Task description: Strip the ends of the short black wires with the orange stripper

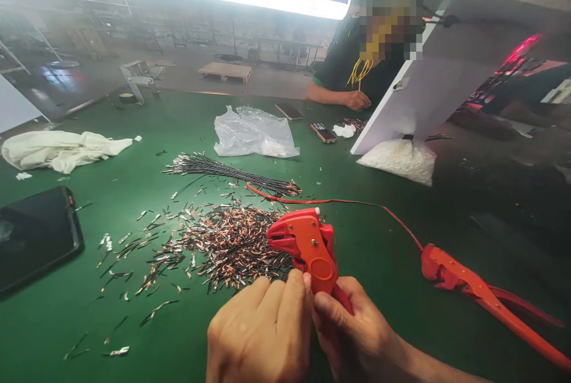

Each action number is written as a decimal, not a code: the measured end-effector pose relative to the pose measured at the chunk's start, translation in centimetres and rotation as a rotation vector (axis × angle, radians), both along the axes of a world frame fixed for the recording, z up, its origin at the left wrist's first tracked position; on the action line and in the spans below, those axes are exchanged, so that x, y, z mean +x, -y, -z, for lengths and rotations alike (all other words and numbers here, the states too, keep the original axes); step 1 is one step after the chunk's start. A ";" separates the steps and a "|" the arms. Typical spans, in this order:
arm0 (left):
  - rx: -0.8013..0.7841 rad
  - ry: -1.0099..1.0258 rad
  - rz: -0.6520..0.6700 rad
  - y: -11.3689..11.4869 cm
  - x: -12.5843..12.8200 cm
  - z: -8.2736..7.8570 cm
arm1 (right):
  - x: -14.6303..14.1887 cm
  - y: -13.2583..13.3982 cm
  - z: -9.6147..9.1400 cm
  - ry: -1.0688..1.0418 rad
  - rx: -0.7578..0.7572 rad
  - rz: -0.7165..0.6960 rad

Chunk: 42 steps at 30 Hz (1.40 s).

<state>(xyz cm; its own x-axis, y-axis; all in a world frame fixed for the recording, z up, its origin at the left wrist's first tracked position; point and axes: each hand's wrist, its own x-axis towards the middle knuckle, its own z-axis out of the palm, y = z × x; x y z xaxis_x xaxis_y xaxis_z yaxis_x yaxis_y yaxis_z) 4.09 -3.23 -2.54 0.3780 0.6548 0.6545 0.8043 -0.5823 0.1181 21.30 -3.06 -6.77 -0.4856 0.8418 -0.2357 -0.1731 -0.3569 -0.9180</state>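
Note:
My right hand [357,323] is wrapped round the handle of a red and orange wire stripper [307,240], whose jaws point left. Close beside the tool, my left hand [263,326] is closed with fingertips pinched at its lower side; what they hold is hidden. Just beyond the hands lies a heap of short black and copper-coloured wire offcuts [241,240]. Behind the heap rests a bundle of black wires [232,172] with bare copper ends on the right and metal terminals on the left. Scattered offcuts spread left of the heap.
A second red wire stripper [473,288] lies at right, a red strap [339,200] running from it. A dark phone [38,237], white cloth [62,148] and plastic bag [254,130] are on the green table [147,347]. Across it sits a co-worker [334,74] beside a white panel [401,97].

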 end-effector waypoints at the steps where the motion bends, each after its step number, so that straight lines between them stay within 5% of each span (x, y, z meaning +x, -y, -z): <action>1: -0.028 0.019 0.004 0.1 0.0 0.0 | 0.0 -0.1 -0.1 -0.037 -0.017 -0.005; 8: -0.378 0.372 -0.139 -0.1 -0.4 -0.7 | 1.1 -0.5 -0.2 -0.466 -0.228 -0.107; 11: -0.408 0.464 -0.175 -0.8 -1.1 -1.0 | 1.6 -0.5 0.3 -0.541 -0.285 -0.130; 15: -0.425 0.487 -0.115 -1.4 -1.9 -1.4 | 1.8 -0.5 0.7 -0.533 -0.289 -0.183; 24: -0.660 0.675 -0.151 -1.2 -1.7 -2.3 | 1.9 -0.9 0.5 -0.373 -0.043 -0.331; 36: -0.905 0.767 -0.096 -2.0 -2.9 -2.9 | 1.9 -0.6 1.0 -0.383 -0.179 -0.294; 42: -0.943 0.793 -0.085 -2.1 -3.3 -3.0 | 2.1 -1.0 0.6 -0.313 -0.119 -0.344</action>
